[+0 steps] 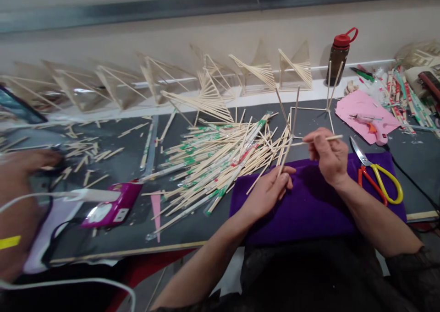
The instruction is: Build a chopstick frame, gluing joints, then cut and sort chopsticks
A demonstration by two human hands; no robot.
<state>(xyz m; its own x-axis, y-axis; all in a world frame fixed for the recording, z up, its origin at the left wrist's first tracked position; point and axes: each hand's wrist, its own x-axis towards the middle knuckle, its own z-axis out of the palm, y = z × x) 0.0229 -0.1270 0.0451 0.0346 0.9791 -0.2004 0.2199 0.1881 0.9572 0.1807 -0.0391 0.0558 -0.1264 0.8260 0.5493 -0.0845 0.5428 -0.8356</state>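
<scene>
My left hand (270,188) is closed around the near end of a thin wooden chopstick (284,156) at the near left corner of a stick frame (311,108). Between thumb and fingers, my right hand (328,158) pinches another wooden chopstick (335,138), held nearly level, its left end close to that corner. The frame has sticks lying along the table and pairs rising from two corners. Both hands are above a folded purple cloth (302,211). To their left lies a heap of chopsticks (220,161), some in green-printed clear wrappers.
Scissors (369,165) with red and yellow handles lie right of my right hand. Behind them is a glue gun (373,124) on pink card (354,103). A bottle (338,57) and several twisted stick structures (257,71) stand along the wall. Another person's arm (17,206) reaches in at left.
</scene>
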